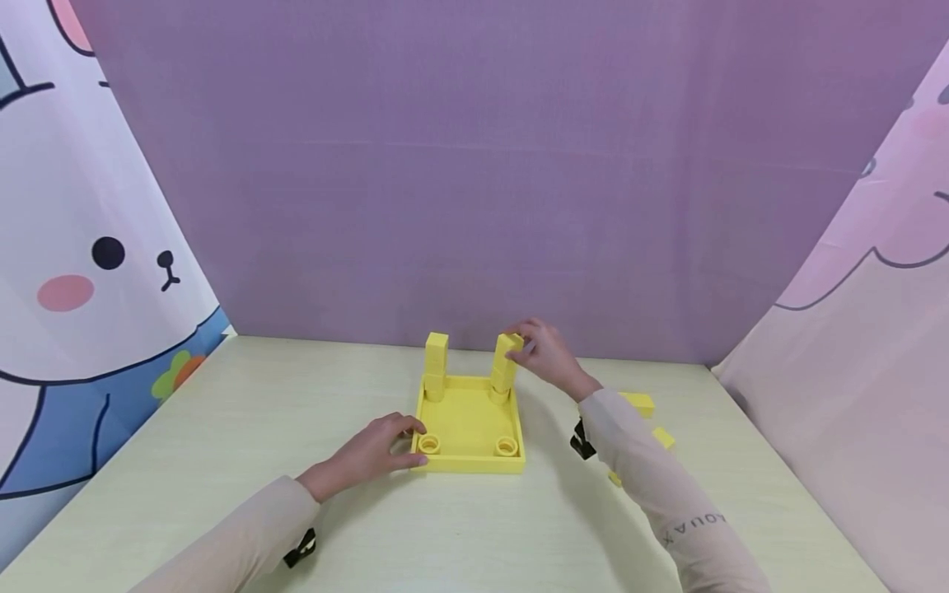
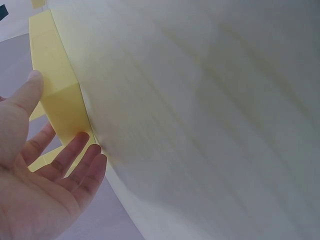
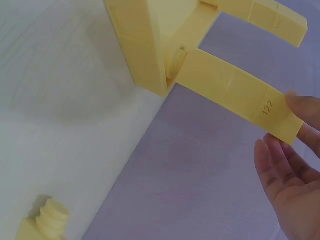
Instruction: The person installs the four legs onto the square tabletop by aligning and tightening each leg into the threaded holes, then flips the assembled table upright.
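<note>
A shallow yellow tray [image 1: 469, 422] lies on the table, with round sockets [image 1: 507, 446] in its two near corners. At its near left corner my left hand [image 1: 374, 449] grips the rim, thumb at the front wall and fingers along the left side. My right hand [image 1: 549, 356] pinches the top of a square yellow post [image 3: 227, 90] that stands at the far right corner. The number 122 shows near this post's upper end in the right wrist view. Another square post [image 1: 436, 362] rises upright from the far left corner, untouched.
Right of the tray lie several loose yellow pieces [image 1: 639, 403], partly hidden by my right sleeve. One loose piece has a threaded end [image 3: 52, 220]. A purple cloth [image 1: 474, 206] hangs behind the table, with printed cloths at both sides.
</note>
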Tool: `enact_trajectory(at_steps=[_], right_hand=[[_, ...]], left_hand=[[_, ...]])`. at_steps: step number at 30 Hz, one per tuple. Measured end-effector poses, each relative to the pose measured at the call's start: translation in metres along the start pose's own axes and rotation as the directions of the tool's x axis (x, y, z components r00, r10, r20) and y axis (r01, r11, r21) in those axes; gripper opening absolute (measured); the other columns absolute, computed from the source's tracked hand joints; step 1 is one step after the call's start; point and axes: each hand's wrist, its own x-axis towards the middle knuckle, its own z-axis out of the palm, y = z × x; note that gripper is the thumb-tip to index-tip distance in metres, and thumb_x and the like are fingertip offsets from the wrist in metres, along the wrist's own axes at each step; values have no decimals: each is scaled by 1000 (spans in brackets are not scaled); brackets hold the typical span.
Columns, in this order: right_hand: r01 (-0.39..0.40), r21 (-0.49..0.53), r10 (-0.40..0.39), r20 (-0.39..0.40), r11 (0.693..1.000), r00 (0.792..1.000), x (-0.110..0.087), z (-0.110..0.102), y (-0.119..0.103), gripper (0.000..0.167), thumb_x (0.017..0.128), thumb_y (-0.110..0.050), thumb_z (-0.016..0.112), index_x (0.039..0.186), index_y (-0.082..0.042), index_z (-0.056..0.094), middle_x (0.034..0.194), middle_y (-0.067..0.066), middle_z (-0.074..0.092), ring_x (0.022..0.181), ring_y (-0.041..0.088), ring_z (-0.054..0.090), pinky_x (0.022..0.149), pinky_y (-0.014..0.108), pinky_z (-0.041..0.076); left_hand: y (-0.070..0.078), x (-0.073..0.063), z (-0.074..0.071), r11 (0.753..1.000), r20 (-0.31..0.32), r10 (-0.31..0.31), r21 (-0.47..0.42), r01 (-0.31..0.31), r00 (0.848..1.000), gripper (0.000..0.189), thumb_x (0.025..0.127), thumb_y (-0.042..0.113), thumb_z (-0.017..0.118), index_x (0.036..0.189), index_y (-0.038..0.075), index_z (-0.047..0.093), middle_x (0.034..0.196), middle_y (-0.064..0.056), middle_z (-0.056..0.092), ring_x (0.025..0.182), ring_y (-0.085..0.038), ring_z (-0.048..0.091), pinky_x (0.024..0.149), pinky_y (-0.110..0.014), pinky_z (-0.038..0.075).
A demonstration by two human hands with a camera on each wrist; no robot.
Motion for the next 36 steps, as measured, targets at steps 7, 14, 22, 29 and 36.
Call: enact_trajectory(at_steps=[7, 14, 22, 29, 36], right_hand=[[20, 14, -20, -3, 1000, 1000, 0, -1, 0, 31, 80, -12, 70, 110, -5, 63, 109, 12, 59, 90, 25, 57, 66, 28, 53], [56, 19, -57, 55, 998, 997, 3, -7, 0, 31, 80, -8, 69, 111, -3, 63, 110, 13, 57, 95, 27, 56, 66, 27, 54], [78, 12, -78, 53, 997, 995, 4, -7, 0, 30, 80, -6, 69, 110, -4, 63, 110, 12, 59, 94, 26, 57, 67, 28, 54], [31, 0, -31, -17, 1000, 999, 1, 1, 0, 30, 79, -12, 72, 107, -5, 63, 107, 9, 59, 90, 22, 57, 67, 27, 52], [37, -24, -39, -88, 999, 995, 0, 7, 2, 31, 77, -14, 73, 104, -4, 63, 102, 8, 59, 85, 21, 58, 72, 33, 52]], left_hand=[[0, 1, 0, 1000, 3, -3, 4, 3, 1000, 39, 79, 34, 70, 107, 8, 59, 102, -2, 60, 96, -21, 57, 84, -39, 48], [-1, 1, 1, 1000, 0, 1, 11, -1, 1000, 39, 79, 33, 70, 107, 8, 59, 102, -2, 60, 95, -20, 57, 84, -38, 48], [0, 2, 1, 1000, 3, -9, 10, 9, 1000, 39, 78, 33, 70, 106, 9, 59, 101, -1, 60, 95, -20, 56, 84, -39, 48], [-1, 1, 1, 1000, -1, 3, 16, -3, 1000, 39, 79, 34, 70, 107, 8, 59, 102, -1, 60, 95, -20, 57, 83, -38, 48], [-1, 1, 1, 1000, -1, 3, 10, -3, 1000, 39, 79, 34, 70, 107, 8, 59, 102, -2, 60, 96, -21, 57, 84, -39, 48]])
